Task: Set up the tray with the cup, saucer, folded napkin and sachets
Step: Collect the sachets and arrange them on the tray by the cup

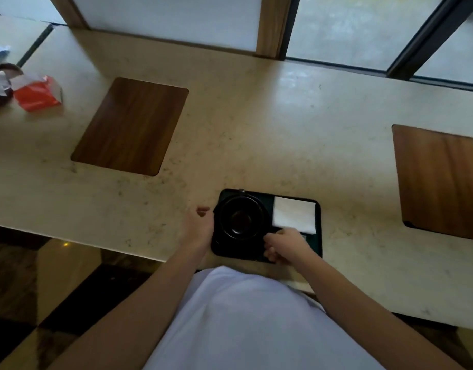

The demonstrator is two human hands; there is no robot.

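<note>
Tray (318, 244) sits on desk (256, 134), near edge; cup (240, 218) on saucer (220, 243) left, napkin (292, 214) right. Left hand (200, 225) rests loosely curled at the tray's left edge. Right hand (284, 245) pinches, contents hidden; we judge sachets: light, limp, take by edges.

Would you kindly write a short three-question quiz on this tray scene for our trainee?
1. True or false: the white folded napkin lies on the black rectangular tray.
2. The dark round cup sits toward which side of the tray: A left, B right?
3. Which hand rests against the tray's outer left edge?

Key: 1 true. 2 A. 3 the left hand; the right hand is over the tray's near part.
</note>
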